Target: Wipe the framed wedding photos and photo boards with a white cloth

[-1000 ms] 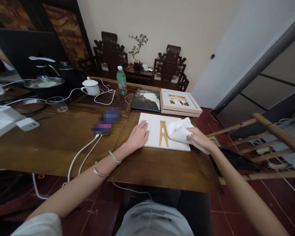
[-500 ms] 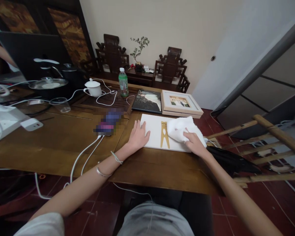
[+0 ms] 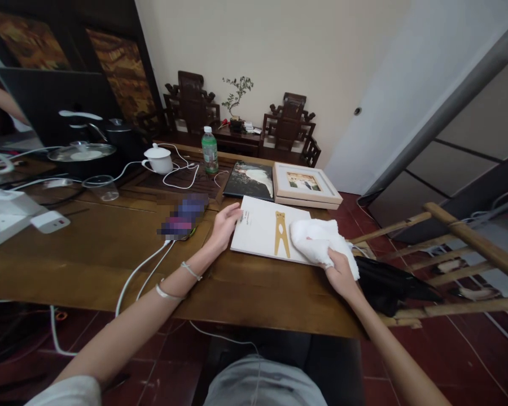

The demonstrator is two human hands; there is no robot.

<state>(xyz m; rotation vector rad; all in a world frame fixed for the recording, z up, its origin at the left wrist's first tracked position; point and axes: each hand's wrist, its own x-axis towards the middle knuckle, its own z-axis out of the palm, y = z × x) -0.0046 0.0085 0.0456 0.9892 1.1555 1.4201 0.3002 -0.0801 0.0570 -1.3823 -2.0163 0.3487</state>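
In the head view, a flat white panel (image 3: 258, 231) with a gold, two-legged figure (image 3: 281, 231) on its face lies on the wooden table. Small dark print shows near its left edge. My left hand (image 3: 225, 226) grips that left edge, with the thumb side partly hidden. A crumpled white cloth (image 3: 317, 234) covers the panel's right end. My right hand (image 3: 341, 273) is closed on the cloth's near side, some of its fingers tucked in the folds.
Behind the panel lie a dark photo panel (image 3: 249, 179) and light-framed pictures (image 3: 307, 183). A phone (image 3: 184, 217) with white cables is to the left. Farther off stand a bottle (image 3: 210, 151), a lidded cup (image 3: 157, 159), a plastic cup (image 3: 101, 189) and a pan (image 3: 82, 160). A person's arm (image 3: 4, 101) shows behind the laptop (image 3: 59, 101).
My left hand has shifted from lying on the panel to its left edge, and the panel has turned slightly. My right hand has drawn the cloth nearer, bunching it.
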